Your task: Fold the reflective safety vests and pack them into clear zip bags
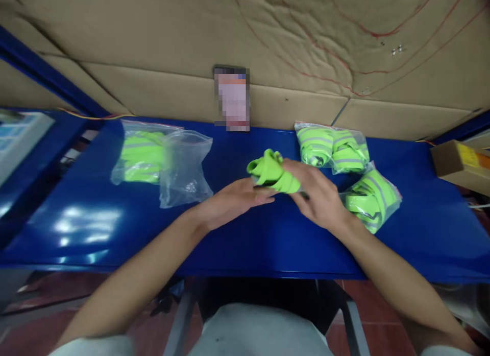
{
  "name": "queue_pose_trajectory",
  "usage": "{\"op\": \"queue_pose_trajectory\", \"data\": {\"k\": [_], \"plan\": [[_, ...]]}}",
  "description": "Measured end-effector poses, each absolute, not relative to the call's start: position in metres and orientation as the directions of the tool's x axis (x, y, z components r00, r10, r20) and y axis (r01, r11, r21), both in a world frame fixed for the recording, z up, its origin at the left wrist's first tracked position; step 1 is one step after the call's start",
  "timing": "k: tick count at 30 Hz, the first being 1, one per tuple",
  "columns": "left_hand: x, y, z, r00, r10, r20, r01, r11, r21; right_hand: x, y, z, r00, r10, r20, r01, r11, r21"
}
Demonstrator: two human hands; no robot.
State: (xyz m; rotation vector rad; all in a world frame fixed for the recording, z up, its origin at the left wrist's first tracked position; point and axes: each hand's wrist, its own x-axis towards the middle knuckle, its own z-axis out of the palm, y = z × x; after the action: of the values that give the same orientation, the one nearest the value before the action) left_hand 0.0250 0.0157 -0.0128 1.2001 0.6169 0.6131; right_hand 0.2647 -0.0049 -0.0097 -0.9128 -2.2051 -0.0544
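A folded bundle of neon yellow-green reflective strap (273, 173) is held between my two hands above the blue table. My left hand (239, 200) supports its lower left side, fingers fairly straight and pressed together. Around the bundle's right side curl the fingers of my right hand (316, 195). Just beyond my right wrist lies a clear bag with another green strap bundle (373, 197), partly behind the wrist. An unfilled clear zip bag (186, 167) lies flat to the left of my left hand, overlapping a bag with a green strap inside (141, 157).
Two more bagged green bundles (331, 147) lie at the back right of the blue table (268, 243). A blurred phone-like object (234, 100) leans against the cardboard wall (153, 88). A cardboard box (461, 167) stands at the right end.
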Motion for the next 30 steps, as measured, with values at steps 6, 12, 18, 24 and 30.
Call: {"op": "queue_pose_trajectory", "data": {"k": [6, 12, 18, 24, 30], "plan": [[-0.012, 0.015, 0.006, -0.075, 0.877, 0.474, 0.943, -0.091, 0.319, 0.277, 0.016, -0.013, -0.023, 0.776, 0.63, 0.629, 0.501, -0.594], [-0.036, 0.032, -0.01, -0.004, 0.98, 0.197, 0.995, -0.016, 0.096, 0.275, 0.026, -0.018, 0.065, 0.946, 0.318, 0.26, 0.292, -0.92], [-0.017, 0.029, -0.012, 0.559, 0.753, 0.346, 0.746, -0.639, 0.185, 0.285, 0.033, -0.009, -0.04, 0.995, -0.091, -0.281, -0.098, -0.955], [0.0, 0.047, -0.004, 0.616, 0.698, 0.365, 0.628, -0.715, 0.307, 0.301, 0.034, -0.001, -0.158, 0.984, -0.082, -0.162, -0.108, -0.981], [0.021, 0.047, 0.007, 0.582, 0.806, 0.107, 0.719, -0.571, 0.396, 0.301, 0.026, 0.005, -0.238, 0.97, 0.047, 0.183, 0.093, -0.979]]}}
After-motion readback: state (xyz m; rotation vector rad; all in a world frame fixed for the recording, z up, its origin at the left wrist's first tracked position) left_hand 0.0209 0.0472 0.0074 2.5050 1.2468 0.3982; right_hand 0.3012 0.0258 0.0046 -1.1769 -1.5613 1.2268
